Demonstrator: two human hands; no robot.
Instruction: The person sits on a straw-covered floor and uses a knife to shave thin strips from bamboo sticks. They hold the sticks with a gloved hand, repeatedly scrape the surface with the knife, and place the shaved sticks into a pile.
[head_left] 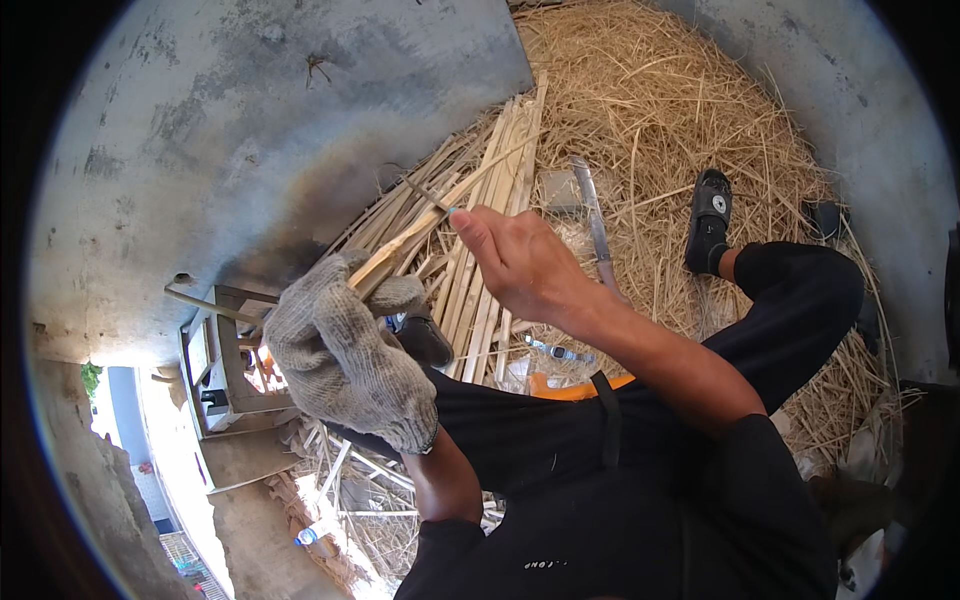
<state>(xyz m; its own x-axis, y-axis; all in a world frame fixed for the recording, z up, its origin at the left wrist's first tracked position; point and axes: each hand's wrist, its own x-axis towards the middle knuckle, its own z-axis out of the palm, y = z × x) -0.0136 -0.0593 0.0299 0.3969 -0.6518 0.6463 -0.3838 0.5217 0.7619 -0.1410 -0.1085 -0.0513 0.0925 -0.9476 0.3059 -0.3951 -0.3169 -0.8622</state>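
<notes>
My left hand (350, 340), in a grey knitted glove, is closed around a pale split strip of wood or bamboo (410, 237). The strip slants up and away to the right, past my right hand. My bare right hand (515, 255) is closed in a fist on a small knife (428, 194); its thin dark blade lies across the strip, and a bit of turquoise shows by my thumb. Most of the handle is hidden in my fingers. Beyond my hands, a bundle of long pale strips (497, 215) lies on the ground.
A long-bladed knife (588, 205) lies right of the bundle on straw (650, 90). A wristwatch (560, 350) lies near an orange edge (570, 390) by my legs. My sandalled foot (710, 215) is at the right. A wooden frame (225, 360) and a bottle (312, 535) are left.
</notes>
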